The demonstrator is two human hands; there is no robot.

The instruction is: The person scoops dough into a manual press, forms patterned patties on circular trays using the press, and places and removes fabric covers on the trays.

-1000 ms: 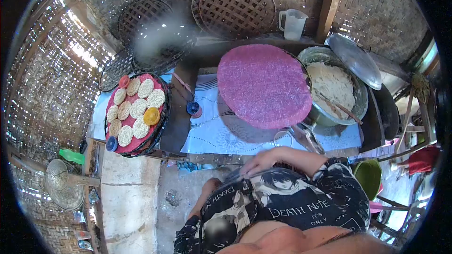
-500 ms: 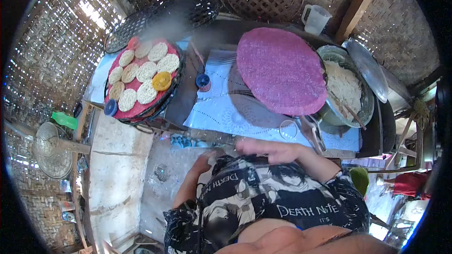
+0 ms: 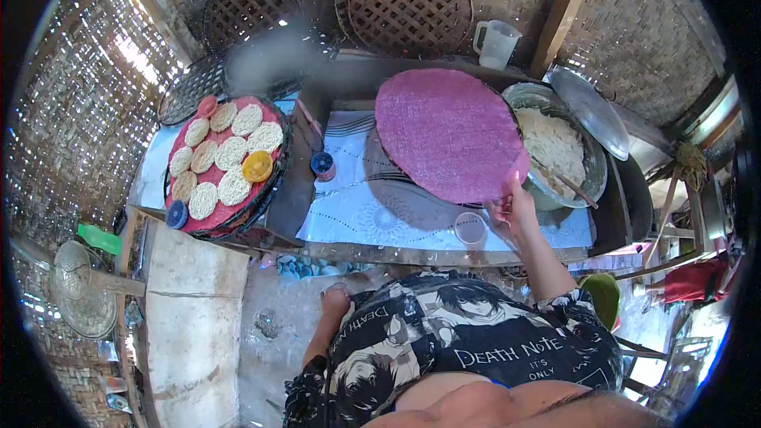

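My right hand (image 3: 515,204) is at the near right edge of a round tray covered in pink cloth (image 3: 448,135). Its thumb lies on the cloth and the fingers curl at the rim. A metal tool (image 3: 504,231) lies partly hidden by that wrist, near a clear round cup or ring (image 3: 470,227). Low by the shirt hangs my left hand (image 3: 335,299); its fingers are blurred and partly hidden. Right of the tray, a large bowl of pale dough (image 3: 555,147) has a wooden stick (image 3: 564,182) in it.
At left, a pink-covered tray (image 3: 224,210) bears several woven-looking pale discs (image 3: 232,153) and coloured plastic pieces. A blue spool-like piece (image 3: 323,165) stands on the patterned cloth (image 3: 349,218). Behind are a plastic jug (image 3: 498,46), lattice trays (image 3: 410,4) and a metal lid (image 3: 590,115).
My right hand has moved from in front of the shirt, forward and right, to the pink tray's edge. My left hand stays low. The camera view has shifted slightly.
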